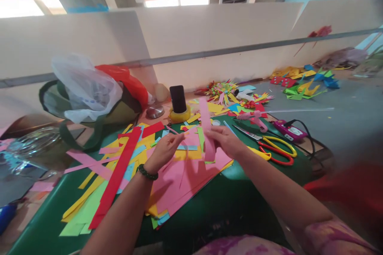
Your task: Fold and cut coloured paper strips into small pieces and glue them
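In my right hand (pixel 225 140) is a pink paper strip (pixel 206 121), pinched between thumb and fingers and standing upright above the paper stack. My left hand (pixel 166 149), with a dark bead bracelet on its wrist, is closed in a pinch to the left of the strip. Whatever it holds is too small to make out. Beneath both hands lies a stack of pink paper sheets (pixel 194 179), with yellow and blue sheets showing at its edges. Red-and-yellow-handled scissors (pixel 269 146) lie to the right of my right hand, blades partly open.
Red strips (pixel 115 181) and other coloured strips cover the green tabletop's (pixel 221 211) left side. A phone (pixel 177 99) stands in a yellow holder (pixel 179 115). A pink glue gun (pixel 254 118), a purple box (pixel 289 130) with a cable, and a bag (pixel 127 101) surround the work area.
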`<action>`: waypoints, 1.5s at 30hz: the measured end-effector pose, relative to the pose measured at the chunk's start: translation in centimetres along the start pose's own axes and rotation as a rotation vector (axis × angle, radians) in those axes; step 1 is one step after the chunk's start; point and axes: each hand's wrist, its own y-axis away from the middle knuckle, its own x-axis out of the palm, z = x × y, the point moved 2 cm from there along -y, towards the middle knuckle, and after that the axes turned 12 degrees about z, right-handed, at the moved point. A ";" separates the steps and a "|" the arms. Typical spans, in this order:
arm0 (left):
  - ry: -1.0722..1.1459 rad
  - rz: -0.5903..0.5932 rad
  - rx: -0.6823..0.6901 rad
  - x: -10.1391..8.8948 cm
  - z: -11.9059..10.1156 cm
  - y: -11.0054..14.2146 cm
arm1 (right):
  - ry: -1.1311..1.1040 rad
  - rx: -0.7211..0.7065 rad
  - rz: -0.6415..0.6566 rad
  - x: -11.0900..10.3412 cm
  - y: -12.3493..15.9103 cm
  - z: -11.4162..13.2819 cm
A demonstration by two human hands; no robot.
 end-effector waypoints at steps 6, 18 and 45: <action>0.751 0.118 0.019 1.6 1.0 -0.4 | 0.190 0.168 0.310 4.8 1.2 -2.9; 0.931 -0.005 -0.074 1.4 1.2 -0.8 | 1.240 -0.878 0.262 4.0 2.7 -2.4; 0.828 0.102 0.060 4.1 0.3 0.2 | 0.616 0.144 0.183 2.8 1.1 -3.0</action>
